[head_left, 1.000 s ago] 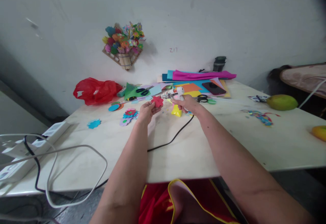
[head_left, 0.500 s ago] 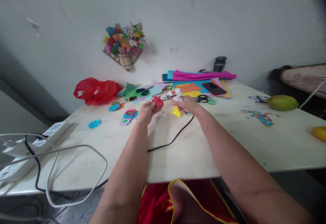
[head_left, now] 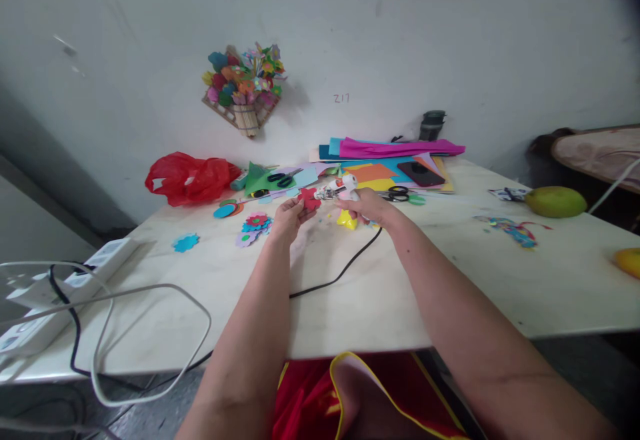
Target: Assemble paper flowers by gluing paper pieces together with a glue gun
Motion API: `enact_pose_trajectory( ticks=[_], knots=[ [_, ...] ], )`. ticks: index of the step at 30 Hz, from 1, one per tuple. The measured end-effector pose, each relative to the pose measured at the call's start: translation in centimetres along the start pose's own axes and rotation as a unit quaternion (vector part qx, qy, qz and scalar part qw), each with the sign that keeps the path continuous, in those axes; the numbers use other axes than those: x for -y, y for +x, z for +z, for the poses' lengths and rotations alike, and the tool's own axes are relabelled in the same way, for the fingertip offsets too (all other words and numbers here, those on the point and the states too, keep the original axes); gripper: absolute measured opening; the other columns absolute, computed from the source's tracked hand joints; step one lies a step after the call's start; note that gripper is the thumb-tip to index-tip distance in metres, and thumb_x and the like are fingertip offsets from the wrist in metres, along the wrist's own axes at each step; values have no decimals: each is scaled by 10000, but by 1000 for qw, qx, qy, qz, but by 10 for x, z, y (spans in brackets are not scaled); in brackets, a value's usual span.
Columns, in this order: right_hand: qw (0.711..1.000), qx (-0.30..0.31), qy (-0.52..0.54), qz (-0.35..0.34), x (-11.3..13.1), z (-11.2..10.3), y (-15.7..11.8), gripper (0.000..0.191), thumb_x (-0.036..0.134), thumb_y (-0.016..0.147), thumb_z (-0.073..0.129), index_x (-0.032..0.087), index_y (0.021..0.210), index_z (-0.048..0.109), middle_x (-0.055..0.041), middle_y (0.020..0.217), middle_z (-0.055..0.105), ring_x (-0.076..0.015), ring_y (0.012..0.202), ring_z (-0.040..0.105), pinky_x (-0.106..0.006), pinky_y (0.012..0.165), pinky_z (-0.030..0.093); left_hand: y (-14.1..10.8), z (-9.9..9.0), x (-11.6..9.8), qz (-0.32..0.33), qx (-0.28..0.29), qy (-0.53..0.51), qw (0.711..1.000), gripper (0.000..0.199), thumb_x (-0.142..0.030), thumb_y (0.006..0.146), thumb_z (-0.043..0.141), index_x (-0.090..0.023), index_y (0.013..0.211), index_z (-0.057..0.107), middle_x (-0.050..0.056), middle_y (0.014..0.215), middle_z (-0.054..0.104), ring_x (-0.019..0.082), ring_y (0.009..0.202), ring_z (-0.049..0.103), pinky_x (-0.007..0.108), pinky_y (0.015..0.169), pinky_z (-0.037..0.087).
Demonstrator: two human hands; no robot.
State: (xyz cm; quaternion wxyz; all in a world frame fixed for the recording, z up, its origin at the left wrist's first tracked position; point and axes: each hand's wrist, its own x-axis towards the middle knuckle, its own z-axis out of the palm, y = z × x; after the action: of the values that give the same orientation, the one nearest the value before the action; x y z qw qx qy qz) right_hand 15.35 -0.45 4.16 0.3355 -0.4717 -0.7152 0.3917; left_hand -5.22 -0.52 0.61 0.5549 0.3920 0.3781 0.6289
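A red flower-shaped piece (head_left: 309,199) is pinched in my left hand (head_left: 290,217) above the middle of the table. My right hand (head_left: 367,207) is closed round a white glue gun (head_left: 345,187), whose tip points left at the red piece, close to it or touching. From the gun a black cord runs down and left over the table. Under my right hand lies a yellow item (head_left: 347,220). Left of my left hand are layered paper flowers (head_left: 257,222), a blue flower shape (head_left: 186,243) and blue and orange discs (head_left: 225,211).
Behind my hands lie black scissors (head_left: 399,193), coloured sheets (head_left: 373,173) and a phone (head_left: 421,174). A red plastic bag (head_left: 193,179) sits back left, a power strip (head_left: 103,260) with looping cables front left, a green fruit (head_left: 555,201) at right.
My left hand and the red piece have shifted very slightly left. Both hands keep their hold, and the rest looks the same.
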Motion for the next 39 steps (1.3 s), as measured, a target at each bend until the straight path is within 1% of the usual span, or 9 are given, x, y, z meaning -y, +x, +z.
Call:
enact_pose_trajectory(
  ticks=[6,11,16,19,24,29,34,37,39],
  knots=[
    [1000,-3,-5,4,5,1,-3,447,545,720,682,162,581,500,27,463,499,-59,322,404,-203,335,298,0,0,0,2,11,4,1000,45,-146,838,577,-123,804,558,87,755,709,170,718,699,368,842,539],
    [1000,-8,1,8,2,-1,-1,433,521,719,689,161,579,494,21,472,507,-60,328,407,-201,333,294,2,-2,1,9,7,6,1000,43,-142,839,568,-123,803,553,87,747,710,173,703,702,360,816,548],
    [1000,-13,5,6,0,0,0,445,549,698,692,161,593,501,19,490,519,-64,333,415,-202,331,297,2,-2,1,5,6,9,1000,37,-149,839,571,-119,820,559,88,748,713,171,693,701,341,784,555],
    [1000,-5,3,4,1,2,0,444,549,703,688,163,588,500,27,471,503,-65,328,413,-203,332,294,0,0,0,1,8,11,1000,43,-151,839,576,-117,817,563,89,741,713,170,694,701,321,758,557],
    [1000,2,4,1,0,0,1,435,530,698,699,163,576,501,22,469,504,-68,330,414,-209,330,293,1,-1,-1,9,8,7,1000,69,-163,824,607,-119,804,557,87,728,709,183,706,706,352,794,551],
    [998,-26,57,4,1,-4,-2,408,512,707,698,169,609,499,31,469,508,-62,325,395,-208,332,281,3,-4,-1,15,1,-9,1000,77,-164,829,601,-128,803,538,81,745,710,180,723,709,366,822,548],
    [992,-46,114,2,4,-2,-4,378,497,734,672,171,640,505,35,477,504,-57,342,375,-205,348,279,3,-6,-2,21,7,-29,999,101,-169,810,632,-131,809,539,98,805,715,214,853,709,398,891,523],
    [988,-71,138,0,-1,1,0,340,474,756,643,176,667,505,40,497,503,-62,359,375,-207,361,285,3,-8,-4,32,4,-37,999,104,-173,807,639,-129,810,544,98,809,715,222,886,705,406,911,512],
    [987,-97,128,2,-6,4,4,327,465,769,621,180,666,497,44,505,491,-65,370,376,-208,378,295,3,-9,-6,43,-1,-43,998,95,-174,808,639,-129,812,556,90,802,715,217,892,704,401,919,511]
  ],
)
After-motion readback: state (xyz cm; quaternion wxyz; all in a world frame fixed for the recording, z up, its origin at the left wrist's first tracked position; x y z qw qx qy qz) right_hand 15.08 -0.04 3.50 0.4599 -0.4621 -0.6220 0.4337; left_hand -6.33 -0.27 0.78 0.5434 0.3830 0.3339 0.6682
